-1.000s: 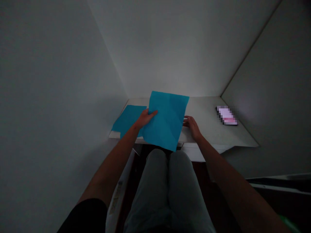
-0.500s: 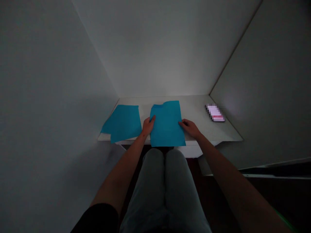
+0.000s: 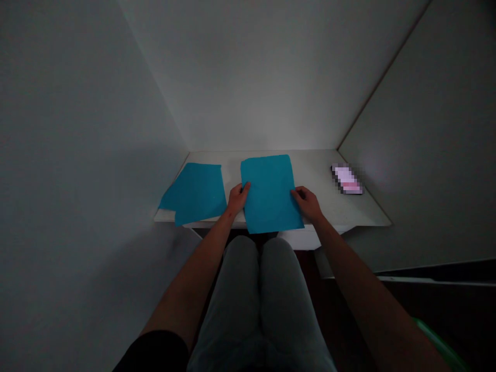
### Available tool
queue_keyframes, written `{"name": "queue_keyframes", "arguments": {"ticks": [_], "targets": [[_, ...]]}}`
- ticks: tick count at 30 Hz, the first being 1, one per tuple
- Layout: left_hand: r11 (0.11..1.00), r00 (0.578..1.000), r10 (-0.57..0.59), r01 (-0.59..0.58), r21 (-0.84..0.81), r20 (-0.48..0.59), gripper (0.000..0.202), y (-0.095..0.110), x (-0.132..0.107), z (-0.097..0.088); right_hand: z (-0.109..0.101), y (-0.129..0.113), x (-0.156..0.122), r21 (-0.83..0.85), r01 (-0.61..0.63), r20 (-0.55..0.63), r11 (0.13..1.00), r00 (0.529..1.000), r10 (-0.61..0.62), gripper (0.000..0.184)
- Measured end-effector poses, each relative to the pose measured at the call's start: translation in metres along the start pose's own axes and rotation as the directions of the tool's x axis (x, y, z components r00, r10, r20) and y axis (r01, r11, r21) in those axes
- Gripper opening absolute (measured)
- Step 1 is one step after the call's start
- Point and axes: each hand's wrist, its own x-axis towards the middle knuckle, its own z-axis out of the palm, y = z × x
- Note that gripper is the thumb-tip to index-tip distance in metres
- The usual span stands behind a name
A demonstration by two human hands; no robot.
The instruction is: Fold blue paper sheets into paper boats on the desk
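Note:
A blue sheet of paper (image 3: 269, 194) lies flat on the white desk (image 3: 321, 170), its near edge hanging slightly over the front. My left hand (image 3: 237, 197) pinches the sheet's left edge, thumb on top. My right hand (image 3: 307, 202) grips the right edge the same way. A second blue sheet (image 3: 196, 194) lies flat further left on the desk, untouched, one corner over the desk's edge.
A phone (image 3: 346, 179) with a lit screen lies at the desk's right, near the right wall. Walls close the desk in on the left, back and right. My knees sit below the desk's front edge. The room is dim.
The sheet was held up and tilted in my left hand; it has come down flat onto the desk and my right hand has taken its right edge.

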Motion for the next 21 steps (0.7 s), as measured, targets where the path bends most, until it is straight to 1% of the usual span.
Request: {"name": "queue_keyframes", "arguments": {"ticks": [3,4,5,7,10,13,17,19,21], "targets": [[0.995,0.999,0.003,0.002,-0.098,0.050,0.054,-0.005,0.002,0.001,0.000,0.002,0.001,0.054,-0.030,-0.074,0.998,0.997,0.034,0.048],[0.989,0.997,-0.007,0.017,-0.144,0.072,0.060,-0.007,0.003,0.001,0.001,0.002,0.001,0.064,-0.040,-0.097,0.997,0.994,0.046,0.048],[0.982,0.996,-0.016,0.033,-0.186,0.090,0.070,-0.009,0.004,0.001,0.001,0.002,0.001,0.072,-0.048,-0.115,0.996,0.992,0.056,0.049],[0.969,0.994,-0.025,0.049,-0.241,0.102,0.084,-0.013,0.006,0.000,0.003,0.001,0.002,0.086,-0.061,-0.136,0.994,0.988,0.072,0.050],[0.961,0.997,-0.021,0.040,-0.275,0.071,0.084,-0.015,0.007,-0.004,0.005,-0.001,0.002,0.110,-0.051,-0.149,0.993,0.987,0.067,0.051],[0.959,0.999,-0.023,0.033,-0.281,0.038,0.085,-0.014,0.006,-0.007,0.005,-0.002,0.001,0.133,-0.018,-0.162,0.991,0.986,0.039,0.051],[0.966,1.000,0.000,0.008,-0.257,0.028,0.089,-0.012,0.003,-0.008,0.003,-0.002,0.000,0.152,-0.012,-0.215,0.988,0.976,0.044,0.051],[0.974,0.998,0.018,-0.005,-0.228,0.054,0.084,-0.011,0.002,-0.007,0.003,-0.001,0.000,0.144,-0.008,-0.249,0.990,0.967,0.044,0.051],[0.987,0.995,0.036,-0.021,-0.162,0.089,0.072,-0.011,0.003,-0.006,0.003,0.000,0.000,0.124,0.014,-0.298,0.992,0.954,0.024,0.051]]}}
